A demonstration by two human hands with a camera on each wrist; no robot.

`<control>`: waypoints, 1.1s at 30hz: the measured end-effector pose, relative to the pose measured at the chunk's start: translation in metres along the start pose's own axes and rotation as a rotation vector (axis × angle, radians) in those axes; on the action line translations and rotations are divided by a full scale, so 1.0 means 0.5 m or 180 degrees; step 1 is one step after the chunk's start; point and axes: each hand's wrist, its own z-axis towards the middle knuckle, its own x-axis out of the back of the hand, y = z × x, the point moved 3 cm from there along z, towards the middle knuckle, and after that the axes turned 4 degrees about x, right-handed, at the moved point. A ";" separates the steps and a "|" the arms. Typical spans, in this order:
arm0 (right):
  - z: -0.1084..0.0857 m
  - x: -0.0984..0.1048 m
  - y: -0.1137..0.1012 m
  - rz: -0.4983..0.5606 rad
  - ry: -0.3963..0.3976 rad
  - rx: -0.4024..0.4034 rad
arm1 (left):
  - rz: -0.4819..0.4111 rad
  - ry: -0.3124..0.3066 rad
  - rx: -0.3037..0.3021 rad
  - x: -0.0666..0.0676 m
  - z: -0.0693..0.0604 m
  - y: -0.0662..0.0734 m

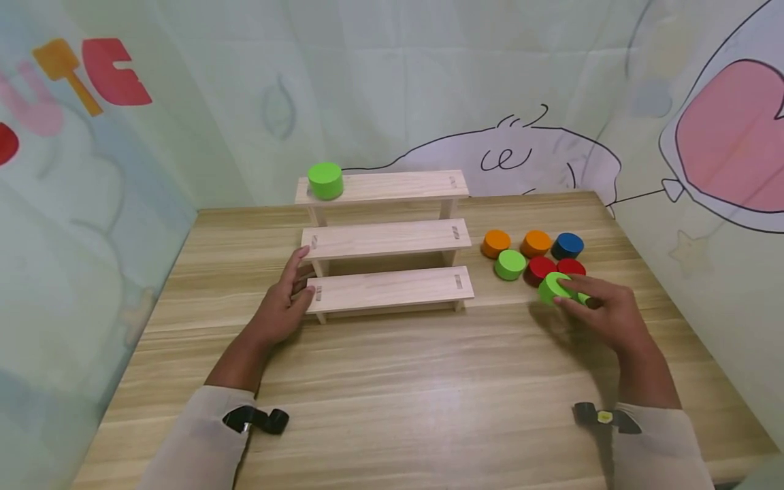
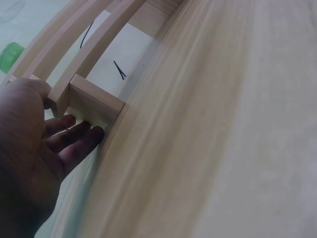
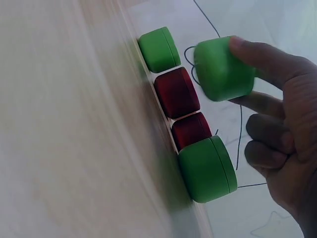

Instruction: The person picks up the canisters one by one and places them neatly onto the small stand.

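Observation:
A three-tier wooden rack (image 1: 388, 238) stands on the table, with a green cylinder (image 1: 325, 181) on the left end of its top tier. My left hand (image 1: 283, 306) is at the rack's left end; in the left wrist view this hand (image 2: 34, 144) has its thumb at the plank's end and its other fingers spread beside the end support (image 2: 96, 99). My right hand (image 1: 603, 309) pinches a green cylinder (image 1: 554, 288) between thumb and fingers. In the right wrist view that cylinder (image 3: 220, 69) is held off the table, with the other fingers of the hand (image 3: 292, 119) curled.
Right of the rack are two orange cylinders (image 1: 536, 243), a blue one (image 1: 567, 246), two red ones (image 1: 540, 271) and a green one (image 1: 510, 265). Another green one (image 3: 208, 169) lies near my right hand, partly covered in the head view. A printed curtain (image 1: 392, 82) hangs behind the table.

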 end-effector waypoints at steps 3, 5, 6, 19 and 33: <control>0.000 0.001 -0.004 0.0061 0.0284 0.0165 | 0.0007 0.0010 -0.0019 0.001 0.001 0.001; 0.000 0.000 -0.007 0.0048 0.0389 0.0188 | 0.0025 0.0020 -0.0012 0.001 0.000 0.002; 0.000 0.000 -0.008 0.0052 0.0429 0.0193 | 0.0039 0.0033 -0.0015 0.001 0.000 0.002; 0.013 0.013 -0.049 0.0407 0.0968 0.0583 | 0.0008 0.0047 0.0026 0.001 -0.003 0.006; 0.072 0.002 -0.081 0.0520 0.0913 0.0824 | -0.0043 0.0033 -0.0018 0.001 0.000 0.003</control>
